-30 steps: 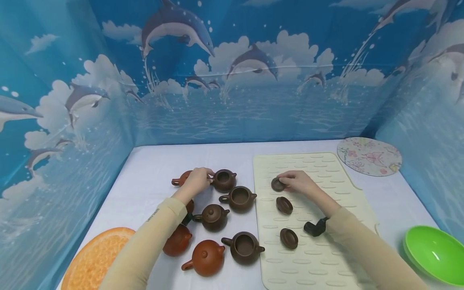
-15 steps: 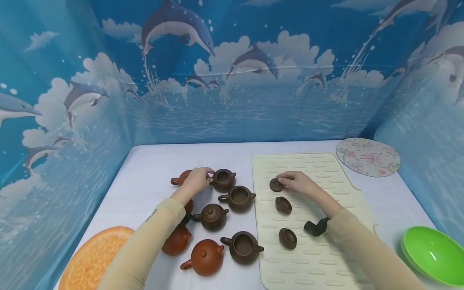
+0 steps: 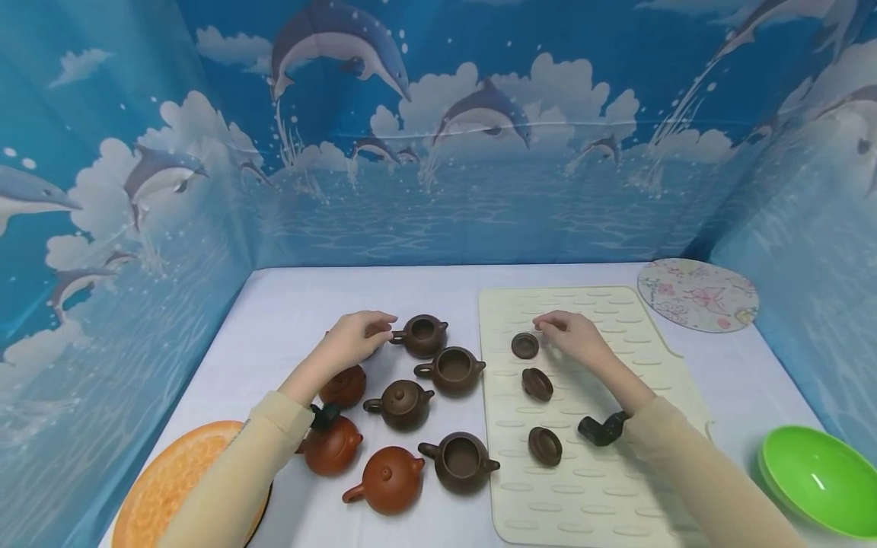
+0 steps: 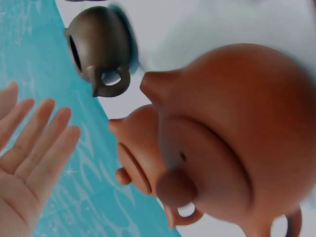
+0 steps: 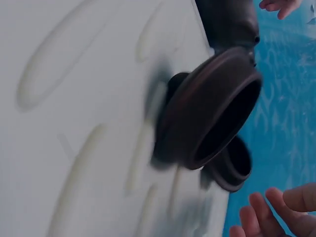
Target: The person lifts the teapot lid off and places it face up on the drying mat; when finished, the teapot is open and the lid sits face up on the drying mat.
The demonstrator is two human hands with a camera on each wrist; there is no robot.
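Note:
My left hand (image 3: 355, 336) is just left of the farthest lidless dark-brown teapot (image 3: 425, 336), near its handle. Its fingers (image 4: 30, 143) are extended and hold nothing in the left wrist view. My right hand (image 3: 574, 335) hovers loosely, holding nothing, beside a small dark teapot lid (image 3: 525, 345). This lid lies upside down on the cream mat (image 3: 589, 502). Nearer on the mat are a second lid (image 3: 537, 385) and a third lid (image 3: 545, 446), both tilted. A reddish-brown lidded teapot (image 3: 345, 387) sits below my left wrist; a smaller one (image 4: 138, 148) is mostly hidden in the head view.
Two more lidless dark teapots (image 3: 455, 371) and a lidded dark one (image 3: 404, 405) stand left of the mat. Reddish teapots (image 3: 392, 479) stand nearer. An orange round mat (image 3: 178, 487), a green bowl (image 3: 818, 479) and a patterned oval mat (image 3: 699, 295) lie around.
My left hand has moved left, off the far dark teapot's handle. My right hand has let go of the far lid and drawn slightly right, leaving the lid on the mat.

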